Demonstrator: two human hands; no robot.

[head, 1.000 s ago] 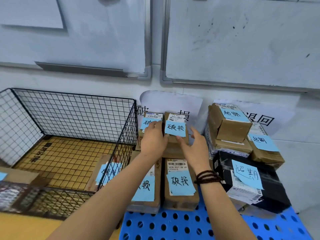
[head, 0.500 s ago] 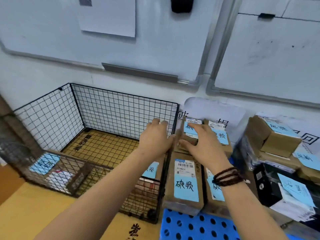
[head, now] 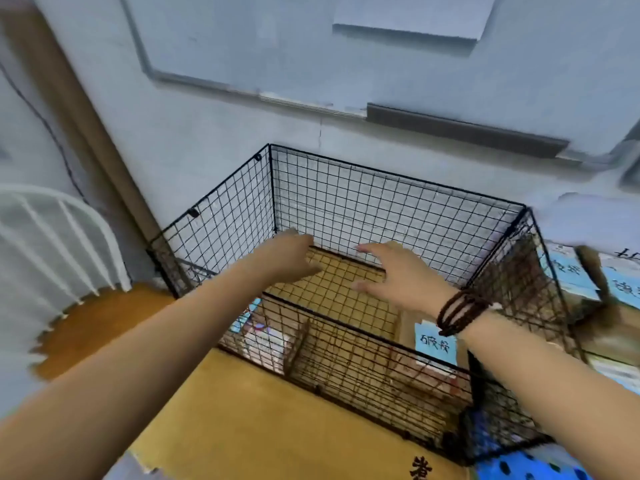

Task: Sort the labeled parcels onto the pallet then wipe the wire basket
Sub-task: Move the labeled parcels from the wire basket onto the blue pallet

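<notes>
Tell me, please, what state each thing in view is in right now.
wire basket: upright, open at the top, parcels inside.
left hand: open, empty, above the basket.
right hand: open, fingers spread, empty, above the basket.
labeled parcel: lying flat in the basket, blue label up.
second parcel: in the basket's near left corner, blurred.
outside parcels: right of the basket, blue labels up.
pallet: only a blue corner shows.

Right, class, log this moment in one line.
left hand open | right hand open | both over wire basket | labelled parcel inside
</notes>
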